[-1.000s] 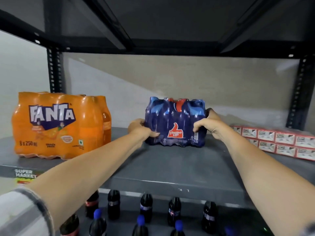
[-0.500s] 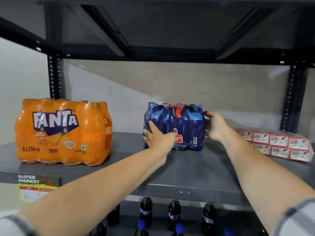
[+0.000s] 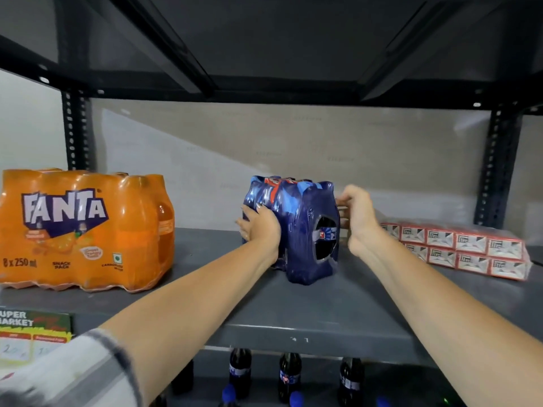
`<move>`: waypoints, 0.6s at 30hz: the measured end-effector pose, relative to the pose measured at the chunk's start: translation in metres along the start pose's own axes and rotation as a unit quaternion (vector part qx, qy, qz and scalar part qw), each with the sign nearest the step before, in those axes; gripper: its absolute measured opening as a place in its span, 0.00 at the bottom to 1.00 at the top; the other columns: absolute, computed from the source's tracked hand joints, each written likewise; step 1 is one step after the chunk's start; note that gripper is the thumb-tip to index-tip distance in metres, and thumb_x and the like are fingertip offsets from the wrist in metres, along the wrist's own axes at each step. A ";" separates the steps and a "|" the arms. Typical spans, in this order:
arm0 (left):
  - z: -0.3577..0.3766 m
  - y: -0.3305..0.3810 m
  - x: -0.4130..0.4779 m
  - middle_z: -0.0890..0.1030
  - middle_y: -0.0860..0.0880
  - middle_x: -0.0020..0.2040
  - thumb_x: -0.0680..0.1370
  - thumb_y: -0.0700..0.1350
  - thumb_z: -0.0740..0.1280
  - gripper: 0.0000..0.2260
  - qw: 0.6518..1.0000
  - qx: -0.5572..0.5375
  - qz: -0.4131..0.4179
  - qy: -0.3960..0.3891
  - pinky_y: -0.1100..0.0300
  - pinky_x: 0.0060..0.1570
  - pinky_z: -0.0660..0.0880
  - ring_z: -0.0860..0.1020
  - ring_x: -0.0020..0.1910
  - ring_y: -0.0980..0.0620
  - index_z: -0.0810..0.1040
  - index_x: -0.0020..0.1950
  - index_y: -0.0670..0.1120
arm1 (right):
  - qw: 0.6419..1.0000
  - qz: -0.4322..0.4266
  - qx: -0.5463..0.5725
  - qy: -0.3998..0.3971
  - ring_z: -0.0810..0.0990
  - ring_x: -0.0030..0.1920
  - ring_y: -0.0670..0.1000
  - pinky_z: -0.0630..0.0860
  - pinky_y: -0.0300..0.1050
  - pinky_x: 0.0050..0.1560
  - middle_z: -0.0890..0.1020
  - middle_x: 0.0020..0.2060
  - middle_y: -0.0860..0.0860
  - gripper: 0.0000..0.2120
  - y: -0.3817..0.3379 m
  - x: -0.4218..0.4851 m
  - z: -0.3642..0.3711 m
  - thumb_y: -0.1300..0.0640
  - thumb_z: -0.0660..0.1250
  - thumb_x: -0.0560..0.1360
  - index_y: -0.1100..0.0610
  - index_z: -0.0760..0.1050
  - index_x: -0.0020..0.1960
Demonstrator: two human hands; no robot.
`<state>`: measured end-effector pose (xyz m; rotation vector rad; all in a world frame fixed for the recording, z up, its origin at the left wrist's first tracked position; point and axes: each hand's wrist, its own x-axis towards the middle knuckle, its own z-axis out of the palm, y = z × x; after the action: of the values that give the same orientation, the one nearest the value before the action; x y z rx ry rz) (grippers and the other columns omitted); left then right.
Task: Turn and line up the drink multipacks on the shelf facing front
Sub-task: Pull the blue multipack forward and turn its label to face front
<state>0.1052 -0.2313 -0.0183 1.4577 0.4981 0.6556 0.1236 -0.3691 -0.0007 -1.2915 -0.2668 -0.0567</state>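
Observation:
A dark blue shrink-wrapped cola multipack (image 3: 305, 230) stands in the middle of the grey metal shelf (image 3: 293, 315), turned at an angle so that its narrow end with a torn opening faces me. My left hand (image 3: 260, 227) presses flat on its left face. Against its right rear side rest the fingers of my right hand (image 3: 357, 215). An orange Fanta multipack (image 3: 85, 230) sits at the left, its logo facing front.
A wrapped block of red-and-white cartons (image 3: 464, 248) lies at the right rear of the shelf. A supermarket price tag (image 3: 32, 333) hangs on the front edge at left. Dark cola bottles (image 3: 289, 374) stand on the level below. Black uprights frame both sides.
The blue multipack has rotated: its logo face, which looked front a second ago, now points left and the narrow end faces me. My left hand slid across that face; my right hand stayed behind.

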 end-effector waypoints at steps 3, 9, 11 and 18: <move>-0.003 0.017 -0.013 0.48 0.47 0.82 0.82 0.57 0.56 0.30 0.995 -0.042 0.081 0.026 0.40 0.76 0.49 0.50 0.80 0.43 0.52 0.81 0.49 | 0.999 0.013 0.037 0.029 0.71 0.31 0.52 0.67 0.42 0.34 0.75 0.30 0.52 0.16 -0.014 0.026 0.000 0.47 0.60 0.74 0.57 0.70 0.33; 0.016 0.003 -0.042 0.43 0.51 0.82 0.72 0.70 0.64 0.47 0.987 0.047 0.133 -0.078 0.42 0.77 0.46 0.42 0.81 0.49 0.48 0.82 0.51 | 0.992 0.053 -0.027 -0.115 0.81 0.28 0.49 0.75 0.38 0.28 0.85 0.37 0.54 0.20 -0.007 0.056 0.014 0.52 0.55 0.83 0.63 0.79 0.46; 0.019 -0.005 -0.037 0.46 0.51 0.82 0.71 0.70 0.65 0.46 0.985 0.042 0.160 -0.054 0.43 0.77 0.48 0.43 0.81 0.50 0.49 0.82 0.51 | 0.993 0.025 -0.032 -0.113 0.81 0.38 0.50 0.75 0.41 0.33 0.83 0.52 0.54 0.18 -0.002 0.046 0.017 0.55 0.51 0.85 0.65 0.74 0.62; -0.001 -0.005 -0.010 0.83 0.48 0.60 0.63 0.69 0.70 0.35 0.970 -0.075 0.132 -0.187 0.45 0.62 0.77 0.82 0.58 0.46 0.76 0.66 0.53 | 0.990 0.045 -0.097 -0.097 0.82 0.29 0.56 0.79 0.43 0.34 0.83 0.33 0.59 0.14 0.006 0.084 0.026 0.51 0.63 0.79 0.62 0.79 0.44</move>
<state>0.0977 -0.2373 -0.0239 1.4710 -0.0410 0.5926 0.2017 -0.3339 0.0193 -1.5029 -0.3775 0.1234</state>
